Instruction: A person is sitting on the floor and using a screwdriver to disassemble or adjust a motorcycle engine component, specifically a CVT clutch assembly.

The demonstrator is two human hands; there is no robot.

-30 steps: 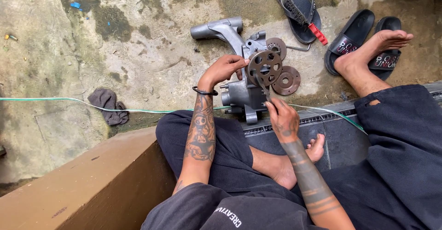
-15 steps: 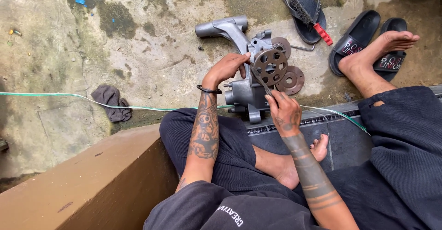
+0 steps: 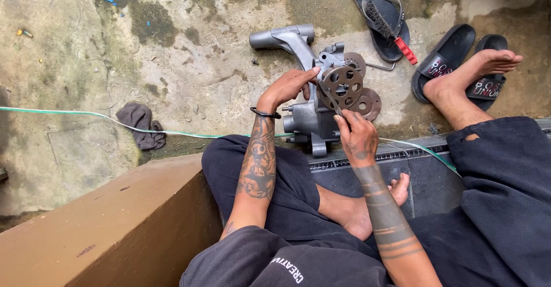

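Left hand (image 3: 290, 86): resting on the upper left side of the grey metal pump housing (image 3: 313, 117), fingers curled over its edge, thumb tip close to the rim of the rusty round flange (image 3: 341, 86). Grip partly closed, steadying the housing rather than wrapped fully around it.

Right hand (image 3: 357, 138): placed just below the flange, fingers pinched together around a thin dark tool (image 3: 334, 104). Tool tip directed up and to the left, meeting the lower edge of the flange. Kind of tool not discernible; most of it hidden inside the fist.

Flange: mounted on the front of the housing, face turned toward the camera, several round holes visible. Located between both hands, above the right hand and to the right of the left fingers. A second rusty disc (image 3: 367, 103) lying flat on the ground just right of the flange. A third brown round part (image 3: 354, 62) visible behind the flange at the top of the housing.

Housing: standing on the concrete ground (image 3: 189, 57), its long grey arm (image 3: 284, 35) extending up and to the left.

Surroundings: black flip-flop (image 3: 381, 17) with a red-handled brush (image 3: 390, 31) on it, well apart above; pair of black slides (image 3: 453, 57) under a bare foot (image 3: 470, 74); grey rag (image 3: 140, 125) and green cord (image 3: 86, 115) to the left; brown ledge (image 3: 109, 229) at lower left.
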